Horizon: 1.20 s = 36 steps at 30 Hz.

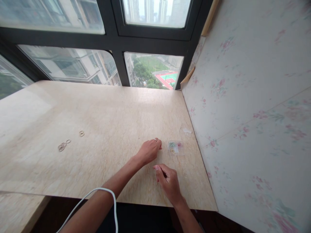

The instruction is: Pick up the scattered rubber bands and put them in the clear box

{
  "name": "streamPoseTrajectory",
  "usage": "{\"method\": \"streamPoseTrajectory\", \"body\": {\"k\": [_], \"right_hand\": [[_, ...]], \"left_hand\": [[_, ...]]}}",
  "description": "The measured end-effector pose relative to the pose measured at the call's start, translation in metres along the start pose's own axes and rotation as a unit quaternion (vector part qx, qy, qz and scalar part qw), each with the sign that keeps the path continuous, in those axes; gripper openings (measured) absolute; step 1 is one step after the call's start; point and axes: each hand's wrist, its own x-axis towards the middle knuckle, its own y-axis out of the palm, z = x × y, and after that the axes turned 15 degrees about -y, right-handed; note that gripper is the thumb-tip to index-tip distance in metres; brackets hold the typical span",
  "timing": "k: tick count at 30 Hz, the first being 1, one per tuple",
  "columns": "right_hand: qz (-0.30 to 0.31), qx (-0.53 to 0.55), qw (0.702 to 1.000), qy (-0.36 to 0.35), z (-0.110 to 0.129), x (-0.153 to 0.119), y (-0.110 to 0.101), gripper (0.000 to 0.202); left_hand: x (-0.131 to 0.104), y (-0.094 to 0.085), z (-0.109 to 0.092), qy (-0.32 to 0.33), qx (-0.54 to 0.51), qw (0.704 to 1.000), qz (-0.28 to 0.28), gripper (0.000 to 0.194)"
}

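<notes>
My left hand (150,151) rests on the marble-patterned surface with its fingers curled under, a ring on one finger. Its fingertips are just left of a small clear compartment box (181,150), apart from it. Inside the box lie small green loops (172,144), red loops (179,144) and yellowish loops (172,151), with a whitish patch beside them. Closer to me, my right hand (168,180) is closed, thumb against the bent index finger. Whatever either hand may hold is hidden or too small to name.
Toward the left lie a cluster of brownish loops (62,147) and some tan loops (82,133). Behind the box is a clear piece with a white patch (186,130). A floral wall (233,113) bounds the right side, windows the back. A white cable (107,188) crosses my left forearm.
</notes>
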Motion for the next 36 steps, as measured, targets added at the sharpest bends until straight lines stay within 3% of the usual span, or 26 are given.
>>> {"method": "streamPoseTrajectory", "body": {"k": [5,9,14,20,24,30,36], "right_hand": [[0.001,0.009,1.0,0.003,0.0,0.0,0.0,0.036],[-0.002,0.012,1.0,0.001,-0.002,-0.001,0.001,0.035],[0.001,0.01,1.0,0.0,-0.004,-0.001,0.001,0.035],[-0.011,-0.001,1.0,-0.009,-0.005,0.0,0.001,0.037],[-0.01,0.0,1.0,-0.006,-0.004,0.0,0.001,0.037],[0.0,0.003,1.0,0.0,-0.001,0.0,-0.001,0.034],[0.006,-0.007,1.0,0.003,0.0,-0.001,-0.001,0.033]], "left_hand": [[-0.009,-0.007,-0.019,-0.008,-0.199,0.98,0.002,0.014],[-0.006,-0.013,-0.035,0.011,-0.274,0.962,0.001,0.014],[0.001,-0.012,-0.043,-0.009,-0.2,0.98,-0.022,0.009],[0.005,-0.004,-0.048,0.053,-0.142,0.987,-0.049,0.014],[0.005,0.0,-0.05,0.047,-0.109,0.992,-0.043,0.017],[0.001,-0.004,-0.037,0.028,-0.167,0.983,-0.069,0.021],[-0.015,-0.01,0.016,-0.021,-0.195,0.972,-0.132,0.021]]}}
